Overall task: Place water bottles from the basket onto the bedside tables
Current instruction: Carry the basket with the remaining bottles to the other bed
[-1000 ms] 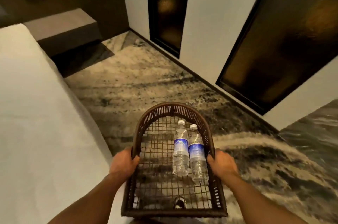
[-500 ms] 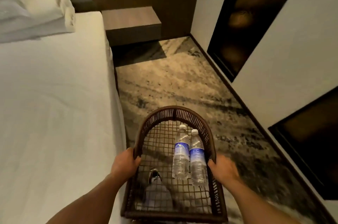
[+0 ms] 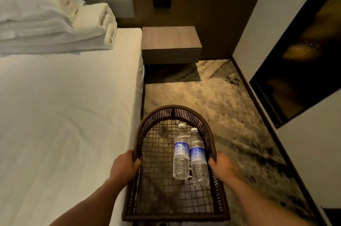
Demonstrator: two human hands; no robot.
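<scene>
The left hand (image 3: 125, 165) is curling its fingers around the left rim of the basket (image 3: 173, 113) in the lower middle of the frame, and the right hand (image 3: 222, 167) is wrapping the right rim the same way — both pressed shut on the wicker, carrying it level above the carpet (image 3: 212, 96). Inside, right of centre, two bottles (image 3: 181, 151) are lying side by side and touching, caps pointing toward the top of the frame, resting on the open mesh floor. They are looking clear and full, each with a white cap and a blue label around the middle. Judging by that, each is likely feeling moderately heavy for its size, with thin plastic walls that are giving slightly under a squeeze and a smooth, rounded body that is apt to roll if the basket is tipping. The safest hold is probably around the labelled waist or just below the neck, one hand freeing itself while the other is steadying the basket. The table (image 3: 170, 38) is sitting in the upper middle, just beside the bed (image 3: 64, 115) — its top is showing nothing on it.
</scene>
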